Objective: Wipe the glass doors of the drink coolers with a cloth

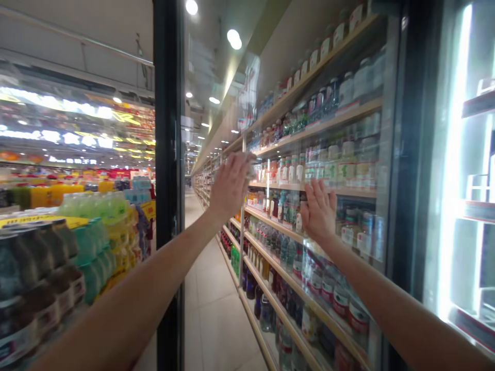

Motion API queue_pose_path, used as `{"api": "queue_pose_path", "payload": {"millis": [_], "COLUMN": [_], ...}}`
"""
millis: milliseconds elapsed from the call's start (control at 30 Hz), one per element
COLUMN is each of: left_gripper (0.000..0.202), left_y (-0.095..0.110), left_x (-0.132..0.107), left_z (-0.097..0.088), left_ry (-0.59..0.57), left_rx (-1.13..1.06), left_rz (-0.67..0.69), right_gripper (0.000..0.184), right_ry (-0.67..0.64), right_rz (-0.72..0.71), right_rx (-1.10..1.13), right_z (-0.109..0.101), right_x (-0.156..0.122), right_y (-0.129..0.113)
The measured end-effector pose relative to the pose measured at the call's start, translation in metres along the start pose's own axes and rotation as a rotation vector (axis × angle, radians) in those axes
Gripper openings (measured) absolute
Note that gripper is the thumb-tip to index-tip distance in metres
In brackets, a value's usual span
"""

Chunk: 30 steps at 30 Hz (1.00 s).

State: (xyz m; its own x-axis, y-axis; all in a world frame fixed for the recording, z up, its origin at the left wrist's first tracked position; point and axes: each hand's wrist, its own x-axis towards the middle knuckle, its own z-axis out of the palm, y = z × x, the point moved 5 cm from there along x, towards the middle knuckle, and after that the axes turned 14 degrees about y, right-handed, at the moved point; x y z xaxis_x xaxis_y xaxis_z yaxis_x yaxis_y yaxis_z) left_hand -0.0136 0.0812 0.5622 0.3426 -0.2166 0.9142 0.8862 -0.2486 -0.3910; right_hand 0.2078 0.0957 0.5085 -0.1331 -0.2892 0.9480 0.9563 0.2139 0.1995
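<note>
Both hands are held up flat against the glass door of a chilled drinks cabinet. The door stands just ahead and to the right, between its dark frame and the aisle floor. The left hand is laid near the door's free edge, the right hand further in. The fingers are spread fully open and nothing is grasped; palms are probably used because the smooth pane offers no grip. Bottles are ranked label-outward on the shelves behind the glass, presumably so they can be read through it.
</note>
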Motion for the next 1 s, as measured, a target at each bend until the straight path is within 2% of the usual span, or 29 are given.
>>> {"api": "queue_pose_path", "payload": {"millis": [100, 133, 167, 200, 233, 300, 333, 367, 400, 500, 533, 567, 600, 667, 700, 733, 767, 800, 867, 900, 933, 967, 1000], "left_gripper": [0.048, 0.048, 0.047, 0.047, 0.047, 0.046, 0.046, 0.046, 0.046, 0.049, 0.049, 0.049, 0.049, 0.048, 0.049, 0.049, 0.049, 0.05, 0.051, 0.051, 0.05, 0.049, 0.047], "left_y": [0.037, 0.042, 0.039, 0.029, 0.014, -0.019, -0.025, -0.023, -0.013, 0.025, 0.026, 0.017, 0.001, -0.039, -0.052, -0.057, -0.052, -0.039, -0.003, 0.011, 0.015, 0.009, -0.006], "left_x": [-0.018, -0.022, -0.02, -0.012, 0.001, 0.023, 0.028, 0.028, 0.025, 0.003, 0.0, 0.002, 0.009, 0.024, 0.027, 0.027, 0.025, 0.022, 0.013, 0.009, 0.007, 0.012, 0.022], "left_z": [0.005, 0.006, 0.006, 0.006, 0.007, 0.005, 0.004, 0.005, 0.007, 0.012, 0.012, 0.012, 0.011, 0.005, 0.001, 0.0, 0.001, 0.004, 0.014, 0.017, 0.019, 0.019, 0.018], "left_ry": [-0.126, -0.16, -0.174, -0.16, -0.122, 0.003, 0.048, 0.061, 0.035, -0.154, -0.19, -0.192, -0.145, 0.03, 0.115, 0.174, 0.186, 0.153, 0.003, -0.073, -0.127, -0.133, -0.093], "left_rx": [-0.163, -0.202, -0.211, -0.188, -0.137, -0.011, 0.021, 0.021, -0.015, -0.195, -0.214, -0.199, -0.154, -0.031, 0.015, 0.04, 0.039, 0.01, -0.104, -0.156, -0.184, -0.178, -0.139], "left_rz": [0.435, 0.549, 0.588, 0.535, 0.403, 0.045, -0.06, -0.081, -0.007, 0.418, 0.464, 0.426, 0.303, -0.049, -0.19, -0.268, -0.268, -0.186, 0.14, 0.296, 0.392, 0.39, 0.296], "right_gripper": [0.054, 0.054, 0.054, 0.055, 0.055, 0.056, 0.057, 0.057, 0.056, 0.056, 0.056, 0.056, 0.056, 0.056, 0.056, 0.056, 0.056, 0.056, 0.055, 0.056, 0.056, 0.056, 0.057], "right_ry": [0.016, 0.016, 0.015, 0.013, 0.012, 0.005, 0.001, -0.001, 0.0, 0.005, 0.006, 0.005, 0.007, 0.014, 0.018, 0.023, 0.026, 0.03, 0.039, 0.04, 0.038, 0.034, 0.028], "right_rz": [-0.011, -0.012, -0.011, -0.009, -0.006, 0.0, 0.003, 0.007, 0.008, 0.006, 0.004, 0.002, 0.0, -0.003, -0.007, -0.009, -0.009, -0.008, -0.007, -0.005, -0.004, -0.006, -0.008], "right_rx": [0.0, 0.0, 0.0, 0.001, 0.005, 0.013, 0.015, 0.014, 0.011, 0.005, 0.007, 0.009, 0.011, 0.006, 0.004, 0.002, 0.0, -0.003, -0.005, -0.006, -0.006, -0.004, -0.001], "right_z": [-0.001, -0.001, -0.001, 0.0, 0.0, 0.0, 0.0, 0.0, 0.0, 0.0, 0.0, 0.0, 0.0, 0.0, -0.001, -0.001, -0.001, -0.001, -0.001, -0.001, 0.0, 0.0, 0.001], "right_x": [0.0, 0.0, 0.0, 0.0, 0.0, 0.0, 0.0, 0.0, 0.0, 0.0, 0.0, 0.0, 0.0, 0.0, 0.001, 0.001, 0.001, 0.001, 0.002, 0.002, 0.001, 0.001, 0.0], "right_y": [0.0, 0.0, 0.0, 0.0, -0.001, -0.001, -0.001, -0.001, -0.001, -0.001, -0.002, -0.002, -0.002, -0.003, -0.004, -0.005, -0.005, -0.006, -0.006, -0.006, -0.005, -0.005, -0.005]}}
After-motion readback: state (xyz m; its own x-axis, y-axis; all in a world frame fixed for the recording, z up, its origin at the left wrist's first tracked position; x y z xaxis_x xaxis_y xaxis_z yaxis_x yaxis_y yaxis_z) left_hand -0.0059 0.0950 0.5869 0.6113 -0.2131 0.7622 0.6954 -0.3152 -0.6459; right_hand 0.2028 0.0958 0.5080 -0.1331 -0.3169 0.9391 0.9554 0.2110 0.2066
